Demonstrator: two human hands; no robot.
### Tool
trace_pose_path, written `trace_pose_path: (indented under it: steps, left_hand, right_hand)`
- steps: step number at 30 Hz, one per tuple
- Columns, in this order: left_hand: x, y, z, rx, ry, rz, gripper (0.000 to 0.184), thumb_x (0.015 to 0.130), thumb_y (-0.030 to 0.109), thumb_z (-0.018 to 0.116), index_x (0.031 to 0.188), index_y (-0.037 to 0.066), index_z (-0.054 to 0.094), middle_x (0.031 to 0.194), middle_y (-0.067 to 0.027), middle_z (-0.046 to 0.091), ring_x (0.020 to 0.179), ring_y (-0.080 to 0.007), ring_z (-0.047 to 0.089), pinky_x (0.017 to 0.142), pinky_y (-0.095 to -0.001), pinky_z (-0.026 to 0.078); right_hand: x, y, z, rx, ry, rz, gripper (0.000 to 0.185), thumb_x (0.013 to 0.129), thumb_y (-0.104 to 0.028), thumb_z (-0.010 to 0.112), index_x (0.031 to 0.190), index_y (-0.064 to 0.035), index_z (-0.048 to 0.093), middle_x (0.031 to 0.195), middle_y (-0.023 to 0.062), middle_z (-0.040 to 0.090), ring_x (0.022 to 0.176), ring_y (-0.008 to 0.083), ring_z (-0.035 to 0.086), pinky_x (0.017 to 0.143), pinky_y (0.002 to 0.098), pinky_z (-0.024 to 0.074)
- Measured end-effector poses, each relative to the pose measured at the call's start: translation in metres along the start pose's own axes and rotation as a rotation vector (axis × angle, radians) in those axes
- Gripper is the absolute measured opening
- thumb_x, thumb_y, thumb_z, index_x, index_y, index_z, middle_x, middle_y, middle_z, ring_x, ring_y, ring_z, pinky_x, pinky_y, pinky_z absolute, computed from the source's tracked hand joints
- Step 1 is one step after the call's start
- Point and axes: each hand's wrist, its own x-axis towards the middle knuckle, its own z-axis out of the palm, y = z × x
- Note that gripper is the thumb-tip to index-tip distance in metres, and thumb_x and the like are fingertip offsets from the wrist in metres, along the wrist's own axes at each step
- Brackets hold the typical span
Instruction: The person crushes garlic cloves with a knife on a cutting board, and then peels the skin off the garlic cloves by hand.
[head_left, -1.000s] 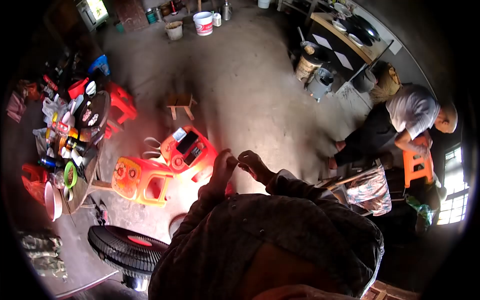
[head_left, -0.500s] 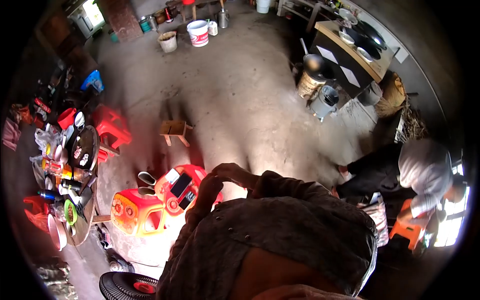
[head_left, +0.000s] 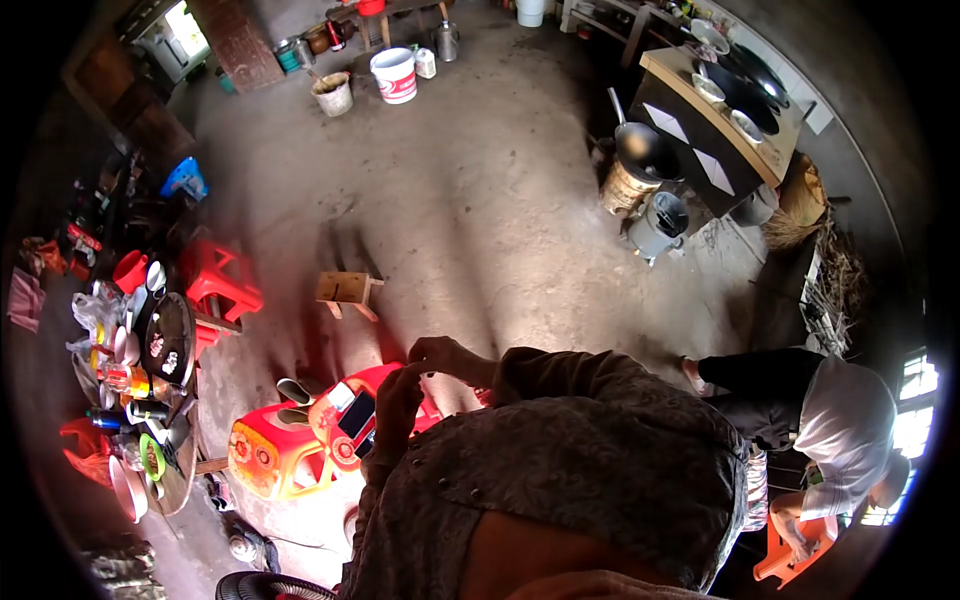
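My left hand (head_left: 397, 395) is raised in front of my chest, its fingers bent up toward my right hand (head_left: 440, 355). The right hand curves over from the other side, and the fingertips of both meet or nearly meet. Anything between them is too small to make out. Just beyond and to the left stand a red stool (head_left: 372, 388) with a dark phone (head_left: 357, 416) on it and an orange-red stool (head_left: 262, 452). A patterned dark shirt (head_left: 590, 450) covers my arms and body.
Left is a cluttered table (head_left: 185, 465) with bowls and bottles. A small wooden stool (head_left: 345, 288) stands ahead. A stove with a wok (head_left: 645, 152) and a counter (head_left: 770, 150) are at the upper right. Another person (head_left: 845, 410) bends over an orange stool (head_left: 795, 555) at the right.
The view has turned, so the room's objects sit lower. My hands have come together, shifting left. The other person appears lower, still bent over the orange stool.
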Motion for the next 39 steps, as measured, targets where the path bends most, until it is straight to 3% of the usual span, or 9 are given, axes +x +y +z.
trace_pose_path:
  steps: [2,5,9,12,13,16,22,27,39]
  left_hand:
    - [0.002,-0.007,-0.022,-0.241,-0.024,-0.132,0.017,0.094,0.006,0.058,0.108,-0.003,0.061,0.076,0.0001,0.051,0.062,-0.0068,0.049,0.055,-0.0212,0.040]
    - [-0.009,-0.009,-0.030,0.729,-0.019,0.569,0.020,0.097,0.014,0.057,0.105,-0.004,0.062,0.072,0.0004,0.052,0.059,-0.0055,0.047,0.053,-0.0198,0.039]
    - [-0.030,0.017,-0.038,0.059,0.030,0.158,0.019,0.088,0.003,0.059,0.104,-0.001,0.068,0.079,-0.0011,0.058,0.066,-0.0079,0.053,0.058,-0.0241,0.045]
    - [-0.042,0.042,-0.038,0.442,0.258,0.219,0.027,0.090,0.027,0.069,0.094,0.001,0.072,0.071,0.0000,0.058,0.063,-0.0069,0.054,0.055,-0.0232,0.045]
    - [-0.044,0.043,-0.046,0.012,0.277,0.109,0.027,0.089,0.025,0.069,0.091,-0.001,0.072,0.074,-0.0026,0.063,0.064,-0.0078,0.057,0.054,-0.0236,0.046]
    - [-0.062,0.059,-0.043,0.053,0.345,0.282,0.016,0.087,0.009,0.060,0.089,-0.006,0.066,0.075,-0.0079,0.065,0.058,-0.0105,0.057,0.055,-0.0249,0.047]
    - [-0.099,0.079,-0.048,0.224,0.487,0.322,0.014,0.093,0.008,0.056,0.093,-0.004,0.062,0.075,-0.0072,0.064,0.058,-0.0096,0.056,0.055,-0.0237,0.047]
    - [-0.106,0.058,-0.067,-0.051,0.485,0.482,0.013,0.096,0.011,0.056,0.098,-0.002,0.060,0.076,-0.0054,0.062,0.062,-0.0092,0.055,0.056,-0.0231,0.046]
    - [-0.125,0.066,-0.072,-0.244,0.390,0.423,0.018,0.097,0.014,0.058,0.102,-0.003,0.060,0.078,-0.0053,0.061,0.061,-0.0091,0.051,0.054,-0.0213,0.040]
  right_hand:
    - [0.004,0.000,0.004,0.001,-0.034,0.034,0.028,0.087,-0.024,0.073,0.101,-0.0019,0.064,0.091,0.0040,0.066,0.080,0.0118,0.060,0.071,0.0279,0.0493]
    - [0.012,0.004,0.015,0.010,-0.079,-0.012,0.026,0.088,-0.024,0.072,0.102,-0.0031,0.064,0.090,0.0035,0.066,0.080,0.0102,0.059,0.070,0.0272,0.0488]
    - [0.025,0.001,0.034,-0.029,-0.121,-0.225,0.018,0.092,-0.019,0.067,0.100,-0.0037,0.063,0.090,0.0029,0.065,0.086,0.0109,0.061,0.076,0.0271,0.0502]
    - [0.048,0.016,0.049,0.210,-0.301,-0.322,0.018,0.097,-0.016,0.060,0.109,-0.0029,0.058,0.099,0.0027,0.063,0.091,0.0122,0.061,0.082,0.0285,0.0502]
    - [0.064,0.030,0.057,0.330,-0.346,-0.370,0.023,0.093,-0.019,0.066,0.105,-0.0021,0.057,0.096,0.0062,0.062,0.090,0.0133,0.061,0.081,0.0293,0.0518]
    - [0.042,-0.031,0.069,0.110,-0.320,-0.298,0.015,0.096,-0.013,0.061,0.107,-0.0035,0.057,0.096,0.0039,0.062,0.090,0.0109,0.060,0.081,0.0264,0.0492]
    - [0.041,-0.055,0.100,-0.040,-0.345,-0.365,0.015,0.093,-0.011,0.064,0.105,-0.0033,0.059,0.092,0.0038,0.062,0.087,0.0096,0.058,0.074,0.0261,0.0474]
    - [0.036,-0.072,0.124,-0.018,-0.433,-0.373,0.018,0.096,-0.010,0.060,0.112,-0.0022,0.059,0.096,0.0014,0.061,0.088,0.0086,0.057,0.077,0.0245,0.0467]
    - [0.038,-0.105,0.128,0.274,-0.681,0.146,0.027,0.101,-0.019,0.050,0.124,-0.0066,0.059,0.093,-0.0007,0.060,0.075,0.0040,0.048,0.064,0.0194,0.0376]
